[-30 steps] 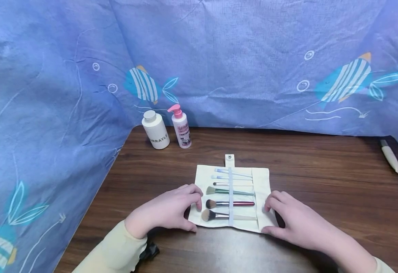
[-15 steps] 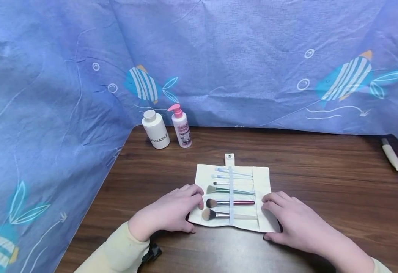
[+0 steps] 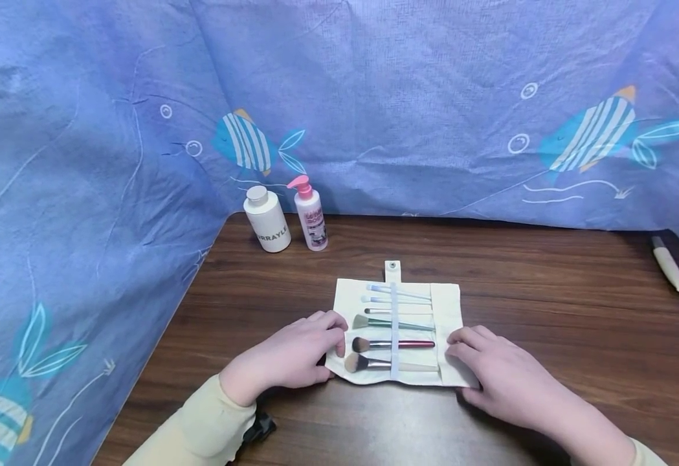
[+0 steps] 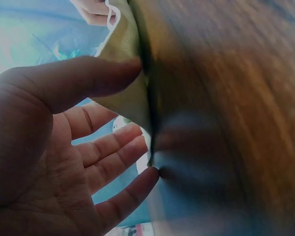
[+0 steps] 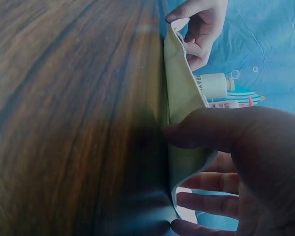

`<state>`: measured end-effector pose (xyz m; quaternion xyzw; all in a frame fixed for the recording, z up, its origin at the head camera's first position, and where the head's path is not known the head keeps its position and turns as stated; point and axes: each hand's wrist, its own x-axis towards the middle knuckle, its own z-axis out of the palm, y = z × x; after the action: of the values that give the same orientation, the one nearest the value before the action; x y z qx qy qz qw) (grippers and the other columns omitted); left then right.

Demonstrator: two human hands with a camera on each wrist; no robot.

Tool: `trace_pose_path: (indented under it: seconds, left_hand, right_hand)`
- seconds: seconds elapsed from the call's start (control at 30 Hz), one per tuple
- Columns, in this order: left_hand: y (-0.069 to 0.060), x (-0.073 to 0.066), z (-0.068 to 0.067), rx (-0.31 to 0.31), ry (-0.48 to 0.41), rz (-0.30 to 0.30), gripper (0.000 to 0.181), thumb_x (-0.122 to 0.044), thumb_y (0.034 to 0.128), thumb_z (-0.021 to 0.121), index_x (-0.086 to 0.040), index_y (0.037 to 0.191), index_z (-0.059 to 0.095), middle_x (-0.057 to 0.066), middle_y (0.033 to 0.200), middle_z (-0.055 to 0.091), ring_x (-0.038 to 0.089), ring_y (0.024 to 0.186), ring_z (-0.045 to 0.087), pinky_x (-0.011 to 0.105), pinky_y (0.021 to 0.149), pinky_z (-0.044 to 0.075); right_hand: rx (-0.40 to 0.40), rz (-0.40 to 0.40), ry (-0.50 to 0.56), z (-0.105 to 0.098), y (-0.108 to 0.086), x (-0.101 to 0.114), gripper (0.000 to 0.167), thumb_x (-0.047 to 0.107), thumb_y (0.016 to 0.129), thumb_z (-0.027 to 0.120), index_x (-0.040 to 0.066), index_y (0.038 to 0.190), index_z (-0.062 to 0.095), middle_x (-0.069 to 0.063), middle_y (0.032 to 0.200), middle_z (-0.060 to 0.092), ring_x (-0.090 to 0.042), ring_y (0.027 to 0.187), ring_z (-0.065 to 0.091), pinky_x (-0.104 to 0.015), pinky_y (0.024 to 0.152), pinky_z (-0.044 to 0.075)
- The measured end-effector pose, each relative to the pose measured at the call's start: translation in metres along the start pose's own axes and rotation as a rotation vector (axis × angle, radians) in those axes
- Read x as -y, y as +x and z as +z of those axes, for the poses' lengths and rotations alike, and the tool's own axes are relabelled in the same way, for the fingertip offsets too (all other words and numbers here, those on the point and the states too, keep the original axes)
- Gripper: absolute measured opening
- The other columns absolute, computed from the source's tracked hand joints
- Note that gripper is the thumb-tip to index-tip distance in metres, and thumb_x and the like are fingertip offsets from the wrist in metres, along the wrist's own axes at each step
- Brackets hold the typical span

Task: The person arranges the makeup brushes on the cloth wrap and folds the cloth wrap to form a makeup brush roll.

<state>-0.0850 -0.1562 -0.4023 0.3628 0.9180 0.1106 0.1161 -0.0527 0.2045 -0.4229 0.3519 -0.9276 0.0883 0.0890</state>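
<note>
A cream fabric brush roll (image 3: 448, 310) lies unrolled on the table, its snap tab pointing to the back. Several makeup brushes (image 3: 397, 345) sit in it under a pale elastic band, bristles to the left. My left hand (image 3: 292, 353) pinches the near left corner, thumb under the lifted front edge and fingers on top. On the near right corner my right hand (image 3: 505, 372) does the same. Both wrist views show the near edge of the roll (image 5: 184, 98) raised off the wood between thumb and fingers.
A white bottle (image 3: 269, 223) and a pink-topped pump bottle (image 3: 312, 220) stand at the back left. A pale knife-shaped object (image 3: 670, 266) lies at the far right. Blue fish-print cloth (image 3: 409, 110) hangs behind and to the left of the table (image 3: 578, 278).
Both thumbs have slid in under the near edge of the brush roll, and that edge has risen a little. The right hand has shifted slightly left. The bottles stay put.
</note>
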Motion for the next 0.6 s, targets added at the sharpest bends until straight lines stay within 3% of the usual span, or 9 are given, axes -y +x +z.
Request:
trace_pose_path:
  seconds: [0.13, 0.3, 0.43, 0.6]
  left_hand:
    - [0.002, 0.002, 0.0, -0.031, -0.021, 0.002, 0.022, -0.009, 0.0799, 0.073, -0.023, 0.09, 0.06, -0.003, 0.132, 0.057, 0.015, 0.118, 0.055, 0.035, 0.091, 0.052]
    - [0.003, 0.006, 0.002, -0.081, -0.049, -0.005, 0.021, -0.009, 0.0824, 0.07, -0.026, 0.086, 0.058, -0.007, 0.128, 0.061, 0.013, 0.115, 0.058, 0.033, 0.086, 0.054]
    - [0.004, 0.008, 0.002, -0.132, -0.068, -0.011, 0.02, -0.011, 0.0841, 0.071, -0.026, 0.088, 0.057, -0.01, 0.117, 0.064, 0.011, 0.103, 0.06, 0.034, 0.082, 0.054]
    - [0.007, 0.011, 0.002, -0.161, -0.132, -0.059, 0.017, -0.015, 0.0888, 0.071, -0.026, 0.092, 0.059, -0.012, 0.108, 0.066, 0.01, 0.089, 0.059, 0.031, 0.077, 0.051]
  right_hand:
    - [-0.013, 0.009, -0.001, 0.002, 0.001, 0.0, 0.045, 0.019, 0.063, 0.09, 0.021, 0.105, 0.072, 0.008, 0.116, 0.065, -0.015, 0.103, 0.062, -0.039, 0.076, 0.058]
    - [-0.06, 0.032, 0.003, 0.004, 0.002, -0.001, 0.041, 0.015, 0.065, 0.088, 0.022, 0.103, 0.073, 0.012, 0.11, 0.067, -0.013, 0.098, 0.064, -0.036, 0.069, 0.058]
    - [-0.106, 0.062, 0.017, 0.003, 0.003, -0.001, 0.036, 0.02, 0.072, 0.088, 0.024, 0.104, 0.074, 0.014, 0.106, 0.07, -0.011, 0.097, 0.067, -0.038, 0.065, 0.059]
    - [-0.165, 0.091, 0.038, 0.005, 0.005, -0.003, 0.022, 0.024, 0.079, 0.086, 0.025, 0.1, 0.078, 0.014, 0.099, 0.073, -0.01, 0.091, 0.069, -0.038, 0.065, 0.059]
